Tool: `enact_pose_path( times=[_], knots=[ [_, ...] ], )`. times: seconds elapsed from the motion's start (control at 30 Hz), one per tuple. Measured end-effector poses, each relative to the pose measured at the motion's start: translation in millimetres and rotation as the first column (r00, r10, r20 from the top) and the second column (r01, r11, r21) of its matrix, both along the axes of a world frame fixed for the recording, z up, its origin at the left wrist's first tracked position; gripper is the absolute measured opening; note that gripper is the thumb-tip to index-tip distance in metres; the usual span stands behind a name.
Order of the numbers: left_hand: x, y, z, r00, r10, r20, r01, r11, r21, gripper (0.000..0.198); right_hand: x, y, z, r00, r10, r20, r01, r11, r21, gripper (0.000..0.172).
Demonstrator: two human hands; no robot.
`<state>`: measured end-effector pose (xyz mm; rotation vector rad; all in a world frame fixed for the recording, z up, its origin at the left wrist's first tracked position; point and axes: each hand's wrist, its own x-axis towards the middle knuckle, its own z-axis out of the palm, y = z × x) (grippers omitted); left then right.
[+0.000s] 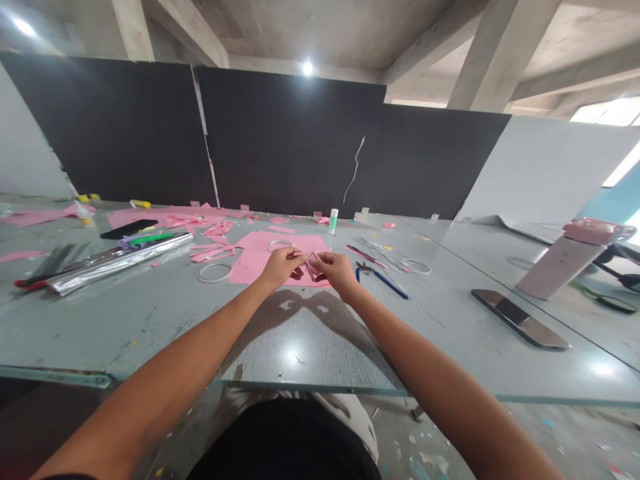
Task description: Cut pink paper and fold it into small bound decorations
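Fingers of the left hand and right hand pinch a small pink piece between them, over the pink sheet. The step looks like folding or joining it; the next move probably calls for a light, steady pinch.

Blk top leaves 2 forearms bare.
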<state>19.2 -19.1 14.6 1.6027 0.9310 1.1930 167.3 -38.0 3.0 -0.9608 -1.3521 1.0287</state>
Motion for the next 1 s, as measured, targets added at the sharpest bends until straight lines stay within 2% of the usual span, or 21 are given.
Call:
enact_pose_path(
  times=[0.2,0.33,0.6,0.7,0.83,1.0],
  knots=[
    [1.4,-8.1,6.8,0.992,-0.047,0.117,0.062,0.990,-0.128,0.021,0.8,-0.5,2.1,1.000,-0.007,-0.014,0.007,1.000,-0.002,0.044],
    [-0.7,-9.5,10.2,0.976,-0.084,0.199,0.121,0.976,-0.183,0.024,3.7,-1.1,3.9,1.000,-0.012,-0.026,0.012,1.000,0.018,0.044],
    [-5.8,-2.7,5.1,0.971,-0.191,0.140,0.216,0.957,-0.194,0.038,4.5,-2.2,1.8,0.998,0.062,-0.030,-0.061,0.998,0.006,0.042],
    [-7.5,-2.1,6.2,0.976,-0.194,0.094,0.208,0.962,-0.177,0.046,5.6,-1.4,0.4,0.998,0.062,0.019,-0.063,0.998,0.020,0.039],
    [-7.7,-3.3,10.0,0.988,-0.154,0.032,0.157,0.975,-0.158,0.036,5.9,0.1,-0.4,0.993,0.069,0.093,-0.070,0.997,0.013,0.037],
    [-5.3,-3.7,9.6,0.999,-0.034,0.030,0.038,0.989,-0.141,0.034,1.2,1.9,-2.0,1.000,0.022,0.007,-0.022,1.000,0.006,0.038]
  ],
)
